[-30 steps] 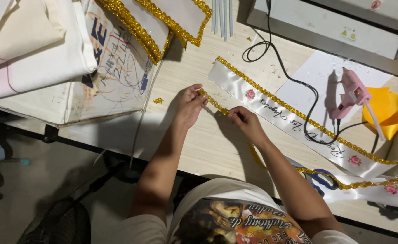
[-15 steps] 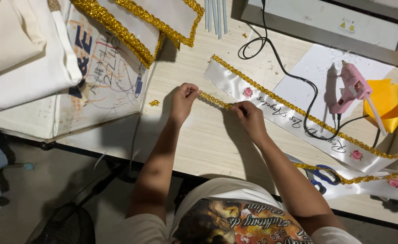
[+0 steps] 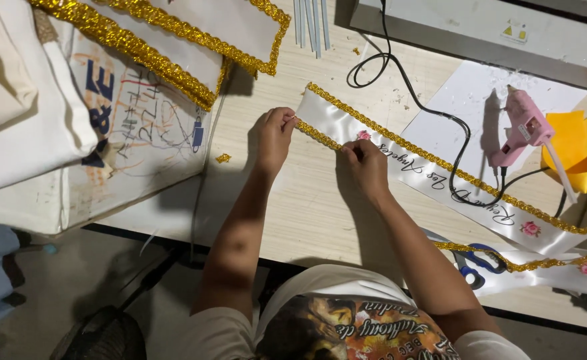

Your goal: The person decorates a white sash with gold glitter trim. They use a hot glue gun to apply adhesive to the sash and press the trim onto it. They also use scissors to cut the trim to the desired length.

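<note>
A white satin sash (image 3: 440, 175) with script lettering, small pink flowers and gold glitter trim (image 3: 317, 133) lies slanted across the wooden table (image 3: 307, 207). My left hand (image 3: 275, 137) pinches the loose gold trim at the sash's near left corner. A little to the right, my right hand (image 3: 367, 165) presses the same strip down along the sash's lower edge. The trim runs taut between the two hands.
A pink glue gun (image 3: 523, 130) stands on white paper at right, its black cord (image 3: 407, 87) looping over the sash. Yellow fabric (image 3: 583, 150) lies beyond it. Blue-handled scissors (image 3: 477, 263) rest near the table's front edge. Gold-trimmed white sashes (image 3: 173, 40) and white cloth (image 3: 27, 120) fill the upper left.
Both hands have slid a little along the sash's lower edge, still holding the gold trim. The view has shifted slightly; the sash and glue gun stay where they were.
</note>
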